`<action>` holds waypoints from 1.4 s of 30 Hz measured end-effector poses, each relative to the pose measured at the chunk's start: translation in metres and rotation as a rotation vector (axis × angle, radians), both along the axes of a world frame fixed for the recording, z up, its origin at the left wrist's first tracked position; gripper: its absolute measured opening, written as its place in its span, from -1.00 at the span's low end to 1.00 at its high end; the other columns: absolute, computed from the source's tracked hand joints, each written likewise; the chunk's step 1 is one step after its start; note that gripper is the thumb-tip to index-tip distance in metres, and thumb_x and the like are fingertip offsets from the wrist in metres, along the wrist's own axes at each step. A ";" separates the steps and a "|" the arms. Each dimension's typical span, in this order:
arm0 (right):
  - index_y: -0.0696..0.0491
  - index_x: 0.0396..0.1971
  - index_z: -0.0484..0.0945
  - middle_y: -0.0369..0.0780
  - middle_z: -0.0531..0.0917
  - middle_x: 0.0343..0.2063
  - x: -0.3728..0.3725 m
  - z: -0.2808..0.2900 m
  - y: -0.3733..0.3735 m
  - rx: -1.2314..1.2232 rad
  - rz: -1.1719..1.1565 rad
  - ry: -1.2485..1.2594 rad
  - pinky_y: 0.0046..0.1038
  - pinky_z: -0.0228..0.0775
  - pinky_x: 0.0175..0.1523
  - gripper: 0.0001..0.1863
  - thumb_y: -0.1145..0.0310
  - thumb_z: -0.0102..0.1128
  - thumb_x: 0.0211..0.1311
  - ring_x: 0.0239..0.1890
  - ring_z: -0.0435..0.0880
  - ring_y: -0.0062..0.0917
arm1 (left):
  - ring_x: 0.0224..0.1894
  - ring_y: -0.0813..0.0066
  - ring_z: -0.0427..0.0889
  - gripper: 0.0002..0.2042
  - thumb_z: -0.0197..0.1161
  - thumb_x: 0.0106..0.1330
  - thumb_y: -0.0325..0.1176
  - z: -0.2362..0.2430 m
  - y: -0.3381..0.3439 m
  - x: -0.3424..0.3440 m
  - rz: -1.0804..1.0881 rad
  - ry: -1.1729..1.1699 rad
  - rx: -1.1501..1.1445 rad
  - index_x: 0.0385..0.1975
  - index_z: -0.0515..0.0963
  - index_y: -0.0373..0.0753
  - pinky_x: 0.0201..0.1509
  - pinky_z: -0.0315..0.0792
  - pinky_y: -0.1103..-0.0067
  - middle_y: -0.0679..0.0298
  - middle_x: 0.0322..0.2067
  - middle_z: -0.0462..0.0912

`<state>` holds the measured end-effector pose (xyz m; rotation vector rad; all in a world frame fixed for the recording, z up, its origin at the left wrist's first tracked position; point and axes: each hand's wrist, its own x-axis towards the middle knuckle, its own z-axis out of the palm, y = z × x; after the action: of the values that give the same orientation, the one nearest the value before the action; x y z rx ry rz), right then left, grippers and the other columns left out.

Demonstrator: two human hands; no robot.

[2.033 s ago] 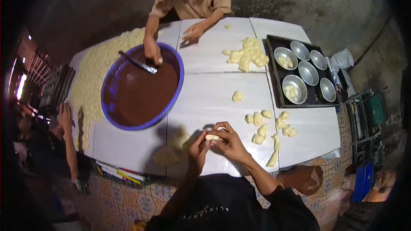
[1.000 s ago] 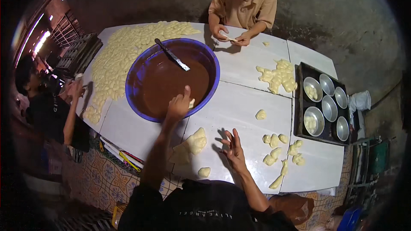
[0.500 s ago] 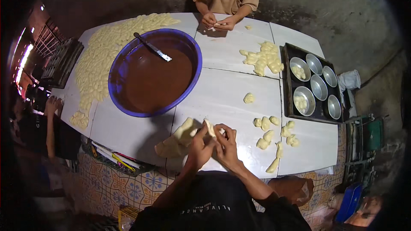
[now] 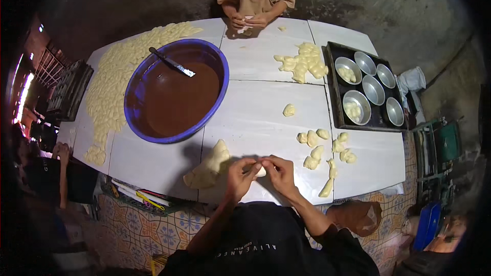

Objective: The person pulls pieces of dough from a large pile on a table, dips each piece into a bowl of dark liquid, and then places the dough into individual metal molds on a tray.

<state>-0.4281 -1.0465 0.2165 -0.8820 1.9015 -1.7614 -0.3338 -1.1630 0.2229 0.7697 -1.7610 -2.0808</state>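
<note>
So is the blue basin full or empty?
Neither, just partly filled: brown paste covers the basin's bottom, and blue inner wall shows above it.

The person wears a black top (image 4: 266, 235) that fills the view at 6 o'clock, its cloth dark and plain around pale lettering (image 4: 246, 250) on the front: a widely spaced, gently curving line with a smaller one beside it. The right sleeve (image 4: 345, 248), at 5 o'clock, is black and loose, ending near the elbow; the forearms, left hand (image 4: 240, 179) and right hand (image 4: 280, 174) are bare
</note>
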 end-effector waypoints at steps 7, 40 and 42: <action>0.09 0.25 0.29 -0.18 0.57 -0.02 -0.019 -0.022 0.009 0.146 0.482 -0.626 -0.50 0.43 -0.11 -0.48 0.39 0.11 0.30 -0.23 0.55 -0.56 | -0.11 0.52 0.52 -0.41 0.28 0.09 -0.69 -0.011 -0.013 0.000 -0.211 0.324 0.048 0.14 0.22 -0.28 0.01 0.43 0.55 0.24 -0.24 0.50; 0.13 -0.11 0.62 -0.18 0.33 0.04 -0.032 0.000 -0.035 -0.205 0.023 -0.103 -0.48 0.31 0.05 -0.58 0.09 -0.05 0.41 0.01 0.41 -0.45 | -0.42 0.73 0.46 -0.89 0.24 0.26 -0.46 0.009 -0.005 -0.023 0.118 -0.063 -0.173 -0.36 0.63 -0.39 -0.32 0.35 0.70 0.43 -0.52 0.56; 0.08 -0.12 0.64 -0.17 0.32 0.13 -0.025 0.009 -0.038 -0.180 0.150 0.240 -0.33 0.26 0.12 -0.44 -0.13 -0.10 0.36 0.17 0.26 -0.33 | -0.37 0.72 0.50 -0.88 0.20 0.30 -0.40 0.009 -0.011 -0.021 -0.073 -0.037 -0.045 -0.32 0.57 -0.32 -0.27 0.39 0.66 0.41 -0.45 0.56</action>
<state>-0.4532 -1.0846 0.2256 -1.3192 1.7813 -1.8244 -0.3544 -1.1738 0.2320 0.7459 -1.8761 -2.0776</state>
